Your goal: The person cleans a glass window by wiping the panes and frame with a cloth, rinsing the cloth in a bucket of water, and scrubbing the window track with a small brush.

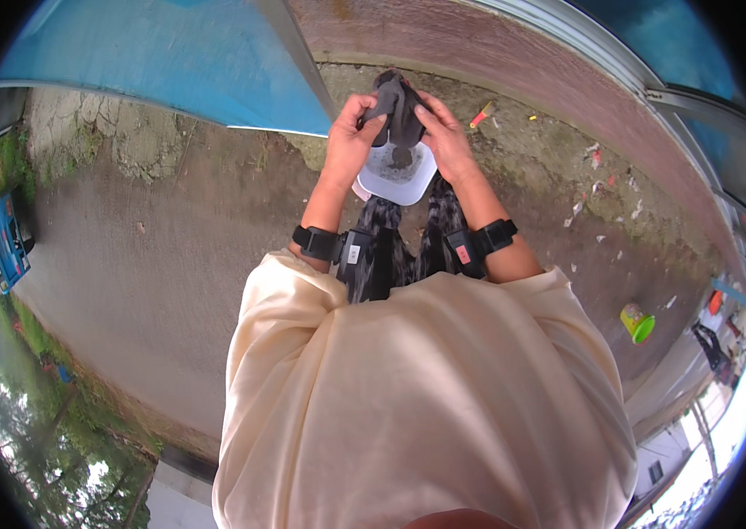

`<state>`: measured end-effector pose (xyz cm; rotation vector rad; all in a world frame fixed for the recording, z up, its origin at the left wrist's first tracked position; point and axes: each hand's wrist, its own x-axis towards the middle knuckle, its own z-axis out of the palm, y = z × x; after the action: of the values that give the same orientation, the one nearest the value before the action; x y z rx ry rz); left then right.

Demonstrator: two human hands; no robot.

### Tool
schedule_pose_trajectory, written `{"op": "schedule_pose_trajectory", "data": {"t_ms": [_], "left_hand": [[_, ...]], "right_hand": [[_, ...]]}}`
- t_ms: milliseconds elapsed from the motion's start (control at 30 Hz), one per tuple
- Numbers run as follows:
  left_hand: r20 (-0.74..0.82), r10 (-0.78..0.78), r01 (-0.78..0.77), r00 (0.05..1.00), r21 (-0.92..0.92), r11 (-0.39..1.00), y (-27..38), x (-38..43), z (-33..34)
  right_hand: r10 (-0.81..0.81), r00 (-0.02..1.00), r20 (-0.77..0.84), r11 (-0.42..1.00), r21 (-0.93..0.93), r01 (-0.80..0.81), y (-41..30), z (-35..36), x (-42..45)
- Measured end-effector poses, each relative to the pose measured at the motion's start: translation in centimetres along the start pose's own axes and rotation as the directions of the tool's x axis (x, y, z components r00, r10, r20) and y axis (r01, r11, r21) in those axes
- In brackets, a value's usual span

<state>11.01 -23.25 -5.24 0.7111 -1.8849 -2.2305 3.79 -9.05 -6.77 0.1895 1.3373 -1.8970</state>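
A dark grey cloth (401,116) is stretched between my two hands, above a white plastic basin (420,188). My left hand (353,135) grips its left side with thumb and fingers. On the other side, my right hand (444,135) pinches the cloth's right edge. Water with foam fills part of the basin, and a dark patch shows in it just below the cloth; I cannot tell what that patch is. The basin stands in front of my dark patterned trousers (381,221). Part of a pale pink item peeks out under the basin's left side.
A red and yellow-handled brush or scraper (480,115) lies on the concrete near the wall. Litter is scattered to the right, with a yellow-green bucket (637,323) on its side. A blue panel (168,59) juts in at upper left. People are at the far right.
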Motion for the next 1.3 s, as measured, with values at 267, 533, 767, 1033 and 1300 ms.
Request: {"op": "schedule_pose_trajectory", "data": {"t_ms": [267, 533, 767, 1033, 1300], "left_hand": [[0.104, 0.067, -0.063, 0.992, -0.044, 0.997, 2.3, -0.1, -3.3], [-0.073, 0.047, -0.056, 0.996, -0.129, 0.99, 1.7, -0.1, -4.3], [-0.245, -0.057, 0.029, 0.968, -0.117, 0.993, 3.9, -0.8, -3.0], [-0.102, 0.02, -0.004, 0.995, 0.151, 0.988, 6.0, 0.4, 0.1], [-0.116, 0.241, -0.212, 0.964, 0.215, 0.953, 5.2, 7.6, 6.9]], "right_hand": [[-0.024, 0.977, -0.214, 0.979, 0.192, 0.066, -1.0, -1.4, -2.0], [-0.141, 0.967, -0.214, 0.968, 0.176, 0.18, -2.5, -2.1, -0.1], [-0.01, 0.999, -0.052, 0.996, -0.092, 0.005, -4.8, -1.5, 1.2], [-0.352, 0.873, 0.338, 0.354, -0.815, 0.459, -7.9, 0.7, 0.3], [-0.087, 0.977, 0.197, 0.849, -0.498, 0.176, -10.7, -2.7, 6.7]]}}
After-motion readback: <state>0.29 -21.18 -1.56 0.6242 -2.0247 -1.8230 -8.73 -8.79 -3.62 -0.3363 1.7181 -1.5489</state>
